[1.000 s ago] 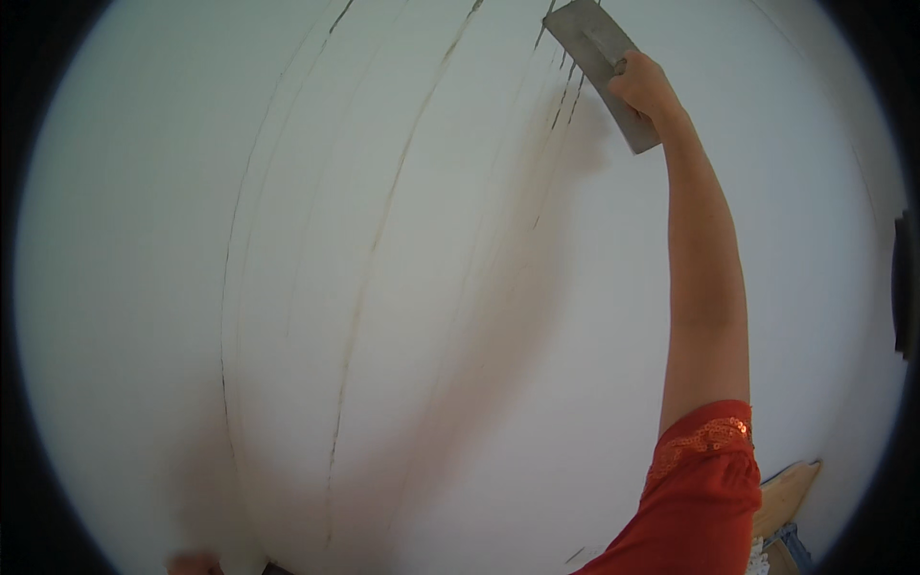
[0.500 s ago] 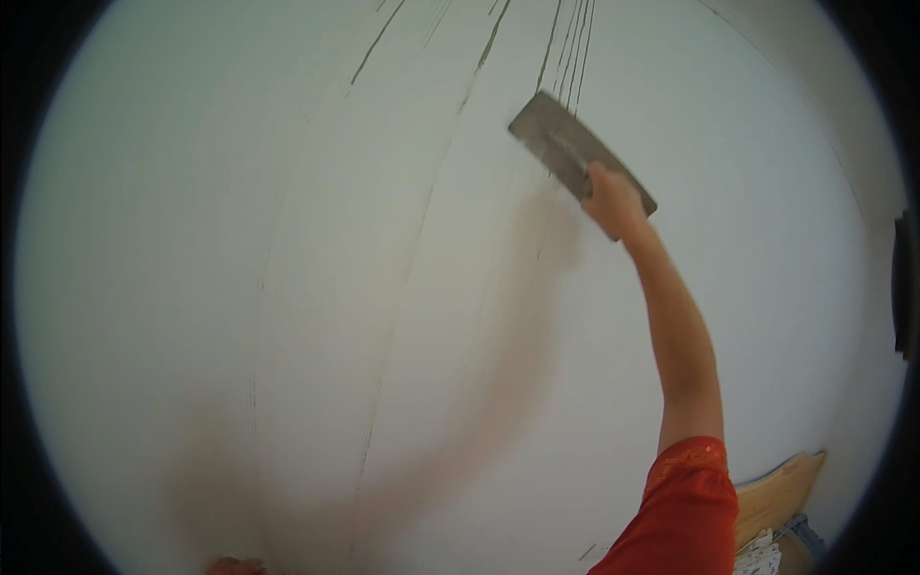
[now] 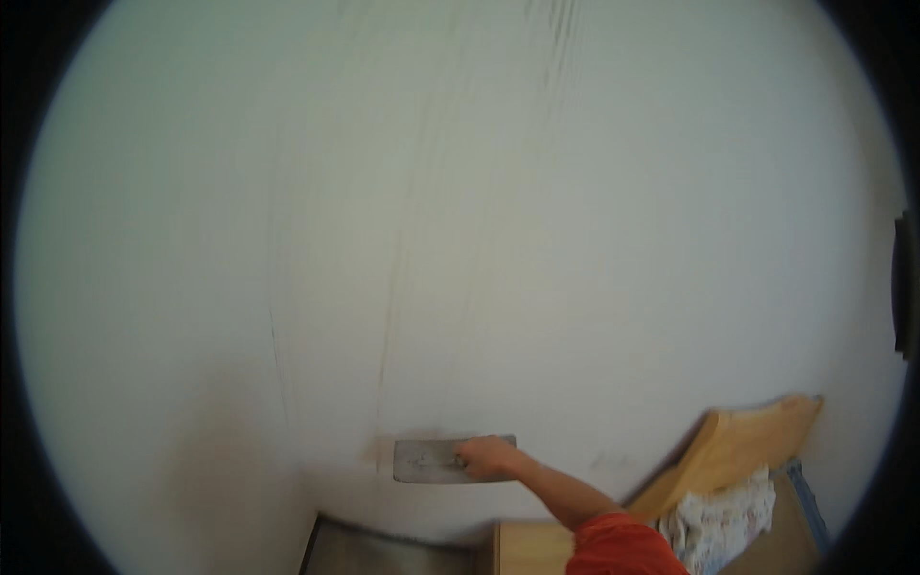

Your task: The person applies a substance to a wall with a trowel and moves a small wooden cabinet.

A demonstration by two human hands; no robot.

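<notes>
My right hand [image 3: 489,458] grips a flat grey metal trowel [image 3: 431,460] and presses its blade flat against the white plastered wall [image 3: 460,240], low down near the floor. The trowel lies level, its blade reaching left of my fist. My forearm runs down to the right into an orange-red sleeve [image 3: 623,546]. Faint vertical trowel lines streak the wall above. My left hand is out of the picture.
A wooden board or headboard [image 3: 747,441] leans against the wall at the lower right, with a white patterned cloth [image 3: 724,522] beside it. A strip of grey floor [image 3: 383,556] shows at the foot of the wall. A dark object [image 3: 903,287] sits at the right rim.
My right hand has swept the trowel down the wall from the upper right to near the floor. The view has tilted downward, bringing the floor and the wooden board into sight.
</notes>
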